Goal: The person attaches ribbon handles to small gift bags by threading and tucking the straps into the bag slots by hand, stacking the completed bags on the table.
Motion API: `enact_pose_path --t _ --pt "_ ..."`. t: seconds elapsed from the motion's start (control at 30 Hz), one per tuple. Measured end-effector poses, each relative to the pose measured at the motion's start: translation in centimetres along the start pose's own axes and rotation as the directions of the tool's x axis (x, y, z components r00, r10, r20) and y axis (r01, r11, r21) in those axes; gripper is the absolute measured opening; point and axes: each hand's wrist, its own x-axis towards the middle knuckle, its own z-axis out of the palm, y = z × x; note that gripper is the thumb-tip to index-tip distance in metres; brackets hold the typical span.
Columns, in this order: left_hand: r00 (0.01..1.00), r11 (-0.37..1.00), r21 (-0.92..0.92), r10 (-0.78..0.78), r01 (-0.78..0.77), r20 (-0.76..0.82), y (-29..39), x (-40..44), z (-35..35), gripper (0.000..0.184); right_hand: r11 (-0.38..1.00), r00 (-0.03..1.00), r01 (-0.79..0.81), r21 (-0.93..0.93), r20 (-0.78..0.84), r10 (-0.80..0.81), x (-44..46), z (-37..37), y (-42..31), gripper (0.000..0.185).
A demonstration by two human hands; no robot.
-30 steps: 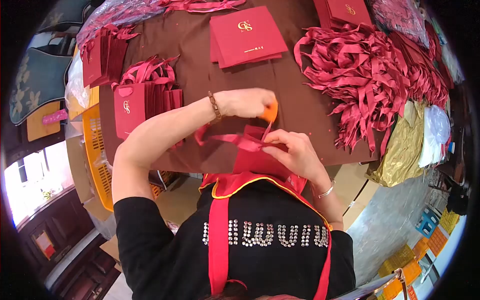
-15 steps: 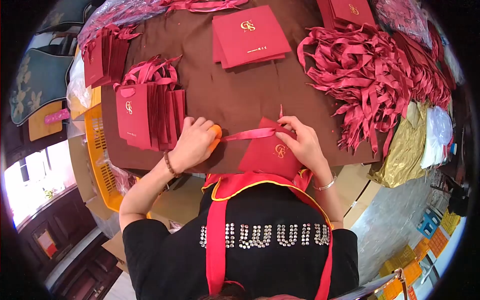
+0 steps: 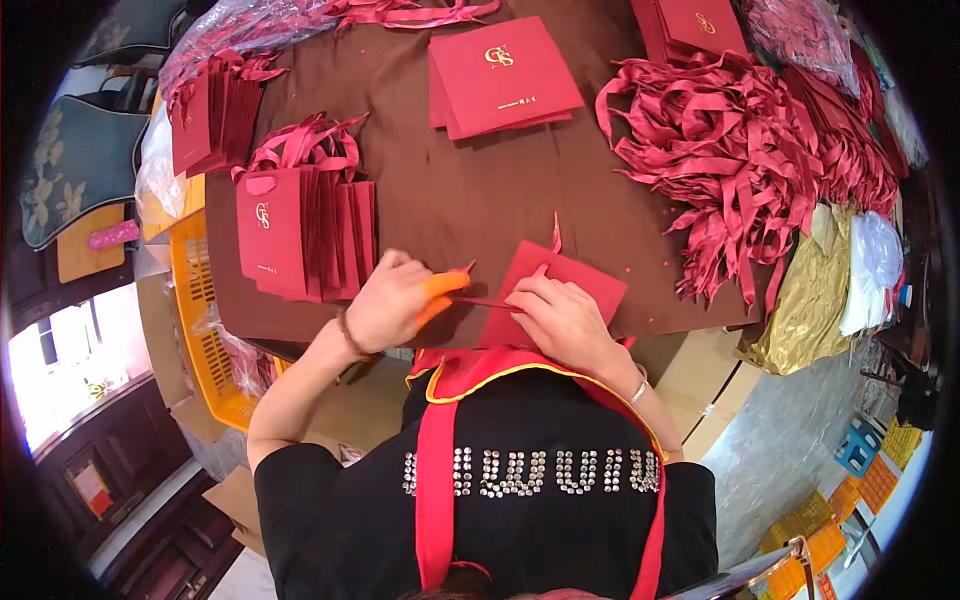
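Red bag (image 3: 592, 287): at the surface's (image 3: 530, 180) near edge; probably light, stiffish, easily creased; best held by an edge.
Ribbon (image 3: 487, 302): drawn between the hands; likely soft, slippery; pinch firmly.
Right hand (image 3: 562, 318): fingers curled onto the bag.
Left hand (image 3: 392, 302): fingers closed around an orange item (image 3: 440, 288).
Beside: ribbon pile (image 3: 720, 150).

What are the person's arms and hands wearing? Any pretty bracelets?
Yes, two! The left hand has a dark brown bracelet at its wrist. The right hand has a shiny, silvery bracelet. The sleeves are short and black.
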Motion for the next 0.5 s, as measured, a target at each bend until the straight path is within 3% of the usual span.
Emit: enact_pose_path --t 0.03,0.07,0.1,0.17,0.23,0.3,0.33,0.37,0.4,0.43,0.47,0.5 --pt "0.988 0.932 -0.332 -0.118 0.146 0.103 0.2 -0.2 -0.8 0.033 1.000 1.000 -0.003 0.001 0.003 0.003 -0.1 0.1 0.1 0.021" --pt "0.884 0.656 -0.610 -0.214 0.445 0.416 0.4 0.1 -2.6 0.036 1.000 1.000 -0.018 0.021 -0.022 0.019 -0.1 0.1 0.2 0.020" --pt "0.791 0.464 -0.659 -0.176 0.592 0.586 0.2 -0.1 -3.6 0.043 0.999 0.998 -0.032 0.040 -0.048 0.034 -0.1 0.1 0.4 0.019" --pt "0.751 0.168 -0.741 0.012 0.650 0.661 -0.3 -1.3 -4.7 0.045 0.997 0.995 -0.033 0.072 -0.090 0.039 -0.1 0.3 0.9 0.019" --pt "0.775 0.121 -0.767 -0.023 0.630 0.632 -0.5 -2.4 -4.4 0.036 0.994 0.990 -0.035 0.106 -0.131 0.049 -0.2 0.2 1.2 0.018" --pt "0.964 -0.101 -0.965 0.142 0.240 0.225 -1.2 -2.9 -3.9 0.042 0.991 0.997 -0.025 0.129 -0.065 0.034 -0.4 0.1 1.4 0.020" --pt "0.985 -0.249 -0.965 0.168 0.088 0.046 -0.9 -2.3 -3.8 0.039 0.991 0.997 -0.027 0.129 -0.066 0.036 -0.5 0.0 1.2 0.020" --pt "0.984 -0.249 -0.964 0.170 0.089 0.047 0.0 -1.8 -3.9 0.039 0.967 0.988 -0.074 0.244 -0.114 0.105 -0.4 -0.2 0.7 0.023" --pt "0.999 -0.247 -0.969 0.040 -0.016 -0.027 1.2 -1.4 -4.2 0.037 0.927 0.972 -0.113 0.357 -0.154 0.178 -0.4 -0.5 0.3 0.027" --pt "0.991 -0.230 -0.966 -0.087 -0.119 -0.101 1.8 -1.1 -4.4 0.035 0.928 0.971 -0.114 0.356 -0.157 0.180 -0.6 -0.8 0.5 0.027" --pt "0.989 -0.024 -0.991 -0.074 -0.128 -0.126 1.7 -0.5 -4.7 0.031 0.978 0.950 -0.143 0.151 -0.258 0.179 -0.9 -1.5 1.0 0.029" --pt "0.978 0.067 -0.991 -0.166 -0.118 -0.128 2.0 0.1 -4.6 0.028 0.980 0.922 -0.188 -0.058 -0.355 0.156 -1.4 -2.1 1.6 0.032"
